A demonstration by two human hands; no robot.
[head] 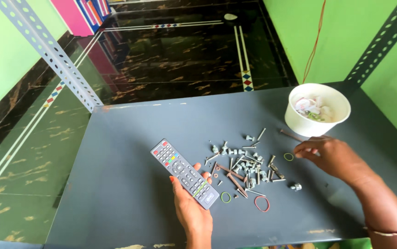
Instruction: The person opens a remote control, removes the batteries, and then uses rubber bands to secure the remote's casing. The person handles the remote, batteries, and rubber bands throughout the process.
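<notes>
Both hands were at work over the grey table [129,193]. Low in the middle of the frame, the left hand [192,208] lay palm-up and closed around the lower end of a grey remote control [184,173], whose coloured buttons pointed toward the upper left. At the right of the frame, the right hand [330,154] rested knuckles-up on the table, fingers curled with the tips drawn together just beside a small yellow-green rubber band [289,157] — whether they pinched anything could not be told.

Between the hands lay a loose scatter of screws and bolts [247,165], with a few copper-coloured nails among them. A green rubber band [225,197] lay just beside the remote's lower end, and a red rubber band [261,203] lay near it to the right. A white paper bowl [317,110] with pale scraps inside stood just above the right hand.

Judging by this, the step in hand was a pick from the table while the remote was held ready — the band by the fingertips seemed the likeliest target. Lifting so thin a loop off a flat surface would call for a fine pinch or a nail slid under its edge.
</notes>
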